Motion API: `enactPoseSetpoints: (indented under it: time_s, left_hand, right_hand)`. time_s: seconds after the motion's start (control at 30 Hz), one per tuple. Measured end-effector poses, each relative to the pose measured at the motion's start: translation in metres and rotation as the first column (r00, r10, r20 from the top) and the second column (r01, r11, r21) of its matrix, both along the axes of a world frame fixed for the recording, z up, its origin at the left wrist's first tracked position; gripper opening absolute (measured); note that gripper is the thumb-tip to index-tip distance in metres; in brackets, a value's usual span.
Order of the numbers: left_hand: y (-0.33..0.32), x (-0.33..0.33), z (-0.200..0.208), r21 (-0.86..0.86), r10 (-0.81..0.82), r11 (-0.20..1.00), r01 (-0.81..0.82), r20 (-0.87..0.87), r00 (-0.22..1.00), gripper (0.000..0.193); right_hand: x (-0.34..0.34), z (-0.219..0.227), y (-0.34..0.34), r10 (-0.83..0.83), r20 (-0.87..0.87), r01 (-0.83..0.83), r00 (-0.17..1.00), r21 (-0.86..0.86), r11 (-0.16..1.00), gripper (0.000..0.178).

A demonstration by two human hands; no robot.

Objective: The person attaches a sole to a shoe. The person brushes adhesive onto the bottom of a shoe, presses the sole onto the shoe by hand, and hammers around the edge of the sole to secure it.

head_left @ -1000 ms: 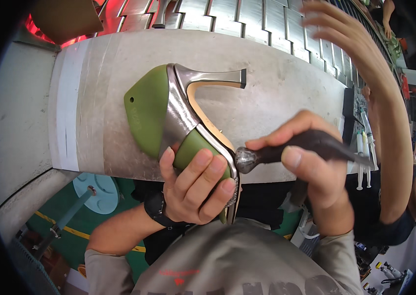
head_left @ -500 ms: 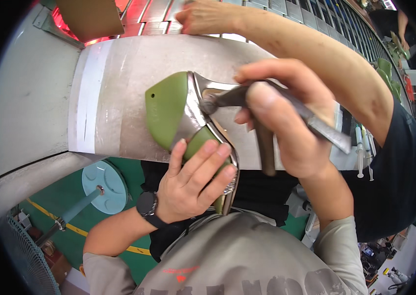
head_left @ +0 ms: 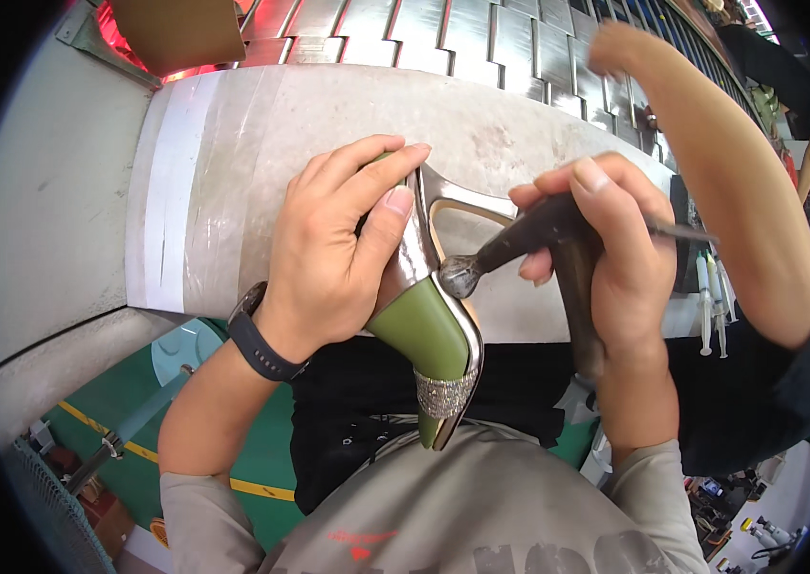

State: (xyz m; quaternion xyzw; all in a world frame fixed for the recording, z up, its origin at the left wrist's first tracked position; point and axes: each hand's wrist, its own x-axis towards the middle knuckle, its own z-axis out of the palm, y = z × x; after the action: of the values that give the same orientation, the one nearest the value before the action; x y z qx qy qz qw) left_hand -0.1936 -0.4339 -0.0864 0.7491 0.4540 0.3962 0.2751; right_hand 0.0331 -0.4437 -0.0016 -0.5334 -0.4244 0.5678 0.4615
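A high-heeled shoe (head_left: 429, 325) on a green last lies on its side, toe pointing toward me. It has green and shiny metallic parts, a glittering band (head_left: 444, 394) near the toe and a metallic heel (head_left: 470, 198) reaching right. My left hand (head_left: 333, 239) is wrapped over the shoe's back part and the last, hiding most of the last. In my right hand (head_left: 630, 239) is a dark hammer (head_left: 520, 239), gripped around head and handle. Its rounded face meets or nearly meets the sole edge at the shoe's middle; I cannot tell which.
The shoe rests on a pale worn bench (head_left: 328, 105), with a metal slat conveyor (head_left: 481, 43) beyond it. From the right a co-worker's arm (head_left: 721, 163) reaches over the conveyor. Syringes (head_left: 711, 301) lie at the bench's right end. A brown board (head_left: 180, 36) stands at far left.
My left hand has shifted from the shoe's front part up to its back part. The shoe has turned and moved right. The hammer is slightly lower, and the co-worker's hand has moved right.
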Motion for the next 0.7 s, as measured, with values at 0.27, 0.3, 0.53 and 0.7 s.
enactPoseSetpoints:
  time_s: [0.27,0.3,0.53,0.7]
  left_hand:
    - [0.001,0.002,-0.001,0.014,0.007,1.0,-0.007,0.023,1.0,0.029]
    - [0.001,0.002,0.0,0.013,0.001,1.0,-0.001,0.022,1.0,0.029]
    - [0.002,0.002,0.004,0.013,-0.026,1.0,0.027,-0.048,0.998,0.033]
    - [-0.001,0.001,-0.001,0.011,0.0,1.0,0.0,-0.047,0.999,0.033]
  right_hand:
    - [-0.017,-0.012,0.001,-0.178,0.161,0.165,0.971,0.094,0.982,0.033]
    - [-0.017,-0.006,0.008,-0.184,0.16,0.171,0.97,0.092,0.981,0.033]
    - [-0.018,0.014,0.055,0.225,0.171,-0.217,0.959,-0.061,0.974,0.032]
    - [0.001,-0.012,0.011,0.009,0.004,-0.009,1.0,0.082,0.997,0.024]
